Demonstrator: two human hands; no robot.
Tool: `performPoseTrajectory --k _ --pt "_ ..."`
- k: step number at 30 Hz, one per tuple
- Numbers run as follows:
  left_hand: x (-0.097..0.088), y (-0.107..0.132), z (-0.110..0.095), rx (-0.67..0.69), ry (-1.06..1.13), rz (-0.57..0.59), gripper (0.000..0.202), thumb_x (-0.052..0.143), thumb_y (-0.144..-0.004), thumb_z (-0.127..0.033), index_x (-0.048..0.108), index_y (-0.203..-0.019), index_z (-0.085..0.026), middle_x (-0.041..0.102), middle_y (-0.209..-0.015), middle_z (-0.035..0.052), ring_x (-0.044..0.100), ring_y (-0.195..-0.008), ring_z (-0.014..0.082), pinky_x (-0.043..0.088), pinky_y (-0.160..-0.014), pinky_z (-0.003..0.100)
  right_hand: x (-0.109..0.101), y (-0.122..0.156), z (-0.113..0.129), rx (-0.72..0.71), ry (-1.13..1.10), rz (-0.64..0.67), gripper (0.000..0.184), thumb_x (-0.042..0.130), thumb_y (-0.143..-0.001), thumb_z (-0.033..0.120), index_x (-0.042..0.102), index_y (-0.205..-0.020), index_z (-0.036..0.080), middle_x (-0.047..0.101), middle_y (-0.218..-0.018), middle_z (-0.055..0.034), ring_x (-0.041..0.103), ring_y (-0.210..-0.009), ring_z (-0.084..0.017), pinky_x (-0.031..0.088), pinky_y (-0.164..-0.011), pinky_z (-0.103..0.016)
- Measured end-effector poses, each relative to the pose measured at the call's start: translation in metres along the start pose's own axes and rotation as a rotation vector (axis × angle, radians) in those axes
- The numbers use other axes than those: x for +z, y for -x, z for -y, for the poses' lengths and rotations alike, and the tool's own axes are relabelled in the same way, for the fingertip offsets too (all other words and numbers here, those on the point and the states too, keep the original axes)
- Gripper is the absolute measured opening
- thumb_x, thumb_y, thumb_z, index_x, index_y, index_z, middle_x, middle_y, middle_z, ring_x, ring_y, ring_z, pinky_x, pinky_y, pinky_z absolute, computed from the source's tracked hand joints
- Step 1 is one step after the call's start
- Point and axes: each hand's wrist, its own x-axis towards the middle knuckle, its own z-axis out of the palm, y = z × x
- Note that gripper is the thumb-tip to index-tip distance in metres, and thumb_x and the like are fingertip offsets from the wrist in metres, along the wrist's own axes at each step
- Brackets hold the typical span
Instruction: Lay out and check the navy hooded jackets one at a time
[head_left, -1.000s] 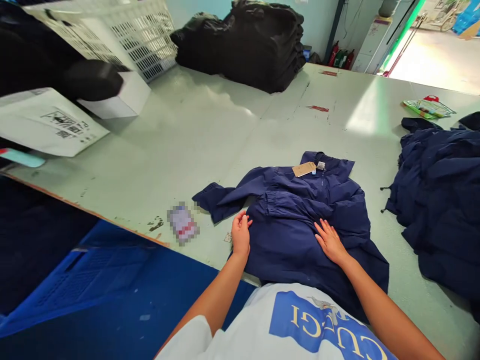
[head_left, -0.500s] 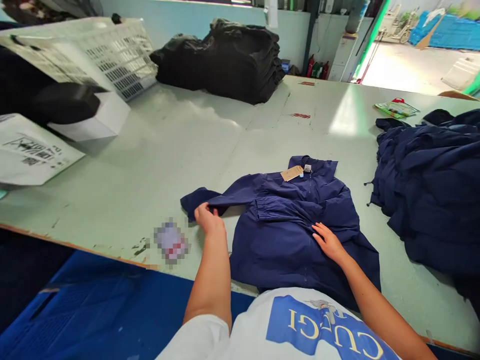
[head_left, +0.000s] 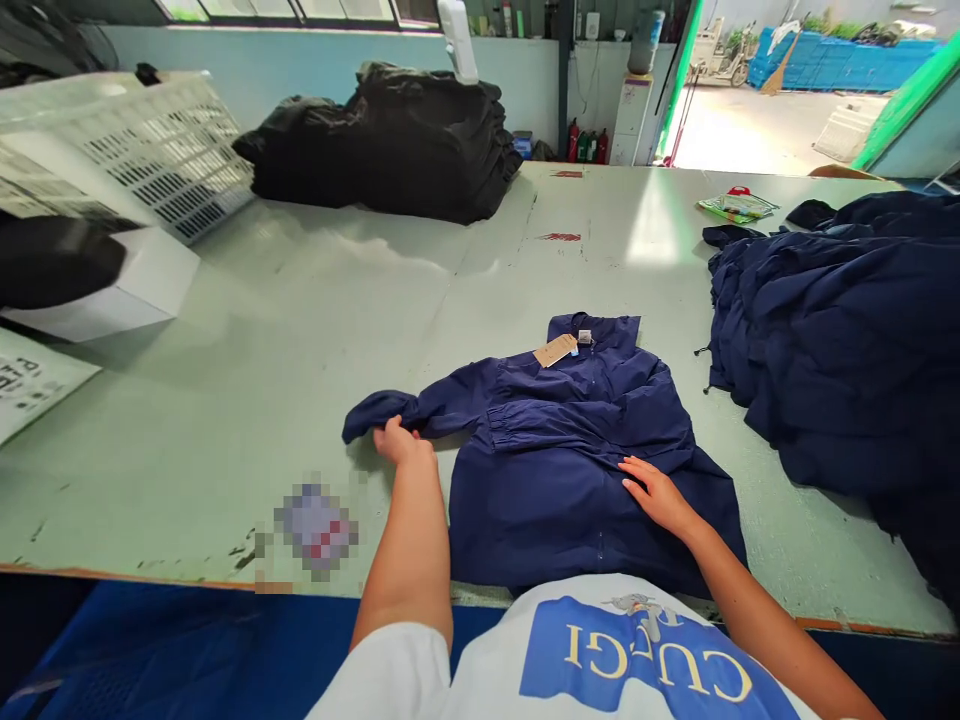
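Note:
A navy jacket (head_left: 570, 450) lies face up on the pale green table (head_left: 315, 330), collar away from me, with a tan hang tag (head_left: 556, 351) near the collar. Its left sleeve (head_left: 420, 405) stretches out to the left. My left hand (head_left: 401, 442) is closed on the cuff end of that sleeve. My right hand (head_left: 656, 492) lies flat with fingers spread on the jacket's lower front, pressing it to the table.
A heap of navy garments (head_left: 840, 330) fills the right side. A stack of black garments (head_left: 390, 140) sits at the back. A white slatted crate (head_left: 142, 140) and white boxes (head_left: 112, 290) stand at left. A blurred small item (head_left: 315, 525) lies near the front edge.
My left hand moved from the jacket's left side out to the sleeve cuff and closed on it. My right hand stayed flat on the jacket. The view shifted right.

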Motion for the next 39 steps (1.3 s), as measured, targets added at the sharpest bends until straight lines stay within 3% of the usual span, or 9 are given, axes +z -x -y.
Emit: performPoseTrajectory --k 3,8,11,15,19,22,25,30,39 --pt "0.023 0.034 0.0 0.135 -0.031 0.138 0.026 0.051 -0.08 -0.03 0.066 -0.1 -0.022 0.07 -0.102 0.0054 0.062 -0.11 0.0236 0.053 -0.097 0.041 -0.003 -0.002 0.004 0.009 -0.049 -0.108 0.038 0.051 -0.093 0.042 0.073 -0.118 0.023 0.067 -0.131 -0.0104 0.058 -0.128 -0.026 0.041 -0.115 -0.049" --pt "0.028 0.102 0.02 0.606 -0.313 0.951 0.033 0.053 -0.068 -0.014 0.075 -0.091 -0.026 0.075 -0.103 0.005 0.064 -0.108 0.0247 0.048 -0.105 0.045 -0.026 -0.012 0.001 0.174 -0.182 -0.51 0.052 0.036 -0.097 0.046 0.061 -0.133 0.018 0.067 -0.129 -0.0135 0.065 -0.118 -0.023 0.048 -0.107 -0.043" --pt "0.019 0.108 0.024 0.738 -0.371 0.717 0.035 0.043 -0.081 -0.016 0.073 -0.095 -0.026 0.074 -0.106 0.0058 0.064 -0.11 0.023 0.045 -0.108 0.045 -0.046 -0.022 -0.005 0.309 -0.14 -0.691 0.064 0.031 -0.098 0.055 0.048 -0.143 0.013 0.056 -0.142 -0.0176 0.055 -0.131 -0.024 0.042 -0.112 -0.042" --pt "0.025 0.085 0.014 0.539 -0.552 0.243 0.045 0.058 -0.085 -0.042 0.061 -0.122 -0.018 0.064 -0.13 0.0165 0.052 -0.13 0.0332 0.034 -0.114 0.053 -0.052 -0.043 -0.012 0.461 0.055 -0.654 0.095 0.055 -0.083 0.071 0.034 -0.15 0.006 0.032 -0.158 -0.0265 0.025 -0.15 -0.034 0.022 -0.122 -0.05" --pt "0.041 0.068 0.005 0.253 -0.72 0.301 0.076 0.074 -0.069 -0.06 0.051 -0.129 -0.018 0.069 -0.117 0.0173 0.058 -0.122 0.0391 0.042 -0.103 0.054 -0.032 -0.063 -0.013 0.595 0.104 -0.498 0.131 0.08 -0.056 0.072 0.021 -0.156 0.013 0.024 -0.159 -0.0301 0.029 -0.146 -0.043 0.026 -0.117 -0.059" --pt "0.043 0.065 0.005 0.172 -0.768 0.419 0.052 0.075 -0.07 -0.051 0.059 -0.111 -0.023 0.072 -0.092 0.0087 0.067 -0.104 0.0353 0.048 -0.092 0.049 -0.019 -0.068 -0.005 0.612 0.199 -0.453 0.137 0.088 -0.051 0.06 0.015 -0.158 0.016 0.037 -0.152 -0.0304 0.045 -0.136 -0.043 0.039 -0.108 -0.058" --pt "0.038 0.063 0.006 0.164 -0.791 0.476 0.018 0.07 -0.072 -0.035 0.062 -0.086 -0.025 0.072 -0.089 0.0076 0.066 -0.103 0.0343 0.048 -0.089 0.047 -0.019 -0.065 0.009 0.671 0.345 -0.365 0.113 0.086 -0.064 0.043 0.026 -0.156 0.014 0.055 -0.136 -0.0274 0.061 -0.118 -0.038 0.05 -0.096 -0.049" --pt "0.034 0.052 0.003 0.164 -0.719 0.418 0.017 0.067 -0.07 -0.028 0.059 -0.085 -0.024 0.07 -0.102 0.0116 0.062 -0.11 0.0354 0.045 -0.093 0.05 -0.034 -0.051 0.035 0.558 0.455 -0.256 0.03 0.06 -0.086 0.024 0.069 -0.115 0.024 0.071 -0.109 -0.0123 0.068 -0.102 -0.029 0.051 -0.089 -0.039" --pt "0.026 0.066 -0.031 0.122 -0.435 0.513 0.011 0.053 -0.081 -0.032 0.051 -0.087 -0.023 0.058 -0.072 -0.0032 0.062 -0.073 0.0159 0.049 -0.071 0.028 -0.066 -0.02 0.054 0.189 0.137 -0.575 0.031 0.05 -0.078 0.014 0.074 -0.097 0.018 0.074 -0.101 -0.0085 0.066 -0.099 -0.026 0.052 -0.091 -0.034"
